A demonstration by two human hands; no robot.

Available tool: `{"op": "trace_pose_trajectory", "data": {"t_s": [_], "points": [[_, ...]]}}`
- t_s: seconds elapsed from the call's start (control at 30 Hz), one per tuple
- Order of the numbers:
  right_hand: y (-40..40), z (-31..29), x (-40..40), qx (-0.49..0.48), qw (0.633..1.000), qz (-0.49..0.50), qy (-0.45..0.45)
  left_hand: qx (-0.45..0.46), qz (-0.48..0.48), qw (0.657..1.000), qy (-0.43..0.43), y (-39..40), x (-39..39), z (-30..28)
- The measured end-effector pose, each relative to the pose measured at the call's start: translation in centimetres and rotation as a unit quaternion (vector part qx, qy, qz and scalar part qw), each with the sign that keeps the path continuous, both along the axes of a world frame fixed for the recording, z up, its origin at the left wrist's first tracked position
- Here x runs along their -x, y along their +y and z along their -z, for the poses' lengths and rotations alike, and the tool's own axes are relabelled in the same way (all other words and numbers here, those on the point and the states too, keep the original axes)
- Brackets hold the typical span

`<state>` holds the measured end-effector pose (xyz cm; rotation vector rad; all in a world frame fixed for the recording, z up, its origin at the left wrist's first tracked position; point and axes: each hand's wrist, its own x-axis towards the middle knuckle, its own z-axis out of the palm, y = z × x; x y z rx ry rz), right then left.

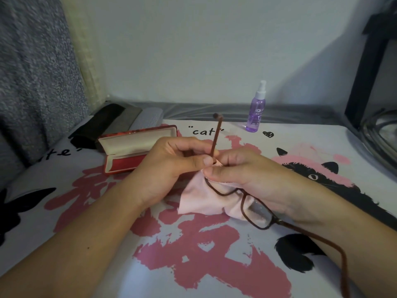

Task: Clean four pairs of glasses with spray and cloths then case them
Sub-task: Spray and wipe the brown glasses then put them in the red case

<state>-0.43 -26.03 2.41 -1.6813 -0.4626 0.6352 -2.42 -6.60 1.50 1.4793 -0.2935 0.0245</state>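
Both forearms enter from the bottom edge and meet at the centre of the desk (214, 265), which is covered by a white cloth printed with pink characters, black cats and the word "cat".

Left hand (171, 164): fingers are curled inward, and the thumb and fingertips pinch the brown-framed rectangular glasses (253, 209) at the hinge end of one lens. The temple arm at that hinge stands nearly upright above the hand, its tip bent over.

Right hand (242, 179): thumb and fingers are closed on the pale pink cleaning cloth (193, 198), pressing it around the lens nearest the left hand. The cloth hangs below both hands and its lower edge lies on the desk.

The second lens projects from beneath the right hand toward the camera. Its temple arm runs along the right forearm to the bottom edge.

Red hard glasses case (137, 151): open, cream lining showing, on the desk just behind the left hand.

Three further cases, one black (96, 125), one grey (126, 120) and one pale grey (148, 118), lie side by side behind the red case, all closed.

Purple clear-plastic spray bottle (256, 110) with white nozzle: upright at the rear of the desk, near the wall, well apart from the hands.
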Motion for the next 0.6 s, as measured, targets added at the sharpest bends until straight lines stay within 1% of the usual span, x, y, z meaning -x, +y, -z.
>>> {"op": "trace_pose_trajectory", "data": {"t_s": [0.1, 0.2, 0.27, 0.37, 0.47, 0.53, 0.6], "points": [[0.17, -0.16, 0.24, 0.057, 0.997, 0.007, -0.055, -0.033, 0.013, 0.999, -0.032, -0.17, 0.33, -0.15], [0.44, -0.33, 0.34, 0.077, 0.995, 0.007, -0.068, -0.073, 0.006, 0.995, -0.065, -0.32, 0.54, -0.09], [0.29, -0.34, 0.27, 0.086, 0.993, -0.003, -0.084, -0.08, 0.002, 0.995, -0.061, -0.17, 0.46, -0.13], [0.06, -0.32, 0.09, 0.066, 0.994, -0.014, -0.085, -0.059, 0.004, 0.998, -0.034, 0.06, 0.53, -0.37], [-0.03, -0.2, -0.05, 0.012, 0.999, -0.01, -0.045, -0.026, 0.008, 0.999, -0.023, 0.06, 0.45, -0.39], [-0.04, -0.03, 0.07, -0.049, 0.999, 0.012, 0.015, -0.013, 0.01, 1.0, -0.022, 0.11, 0.3, -0.27], [0.22, -0.02, 0.2, -0.076, 0.995, 0.023, 0.067, -0.009, 0.001, 1.0, -0.029, 0.03, 0.22, -0.2]]}}
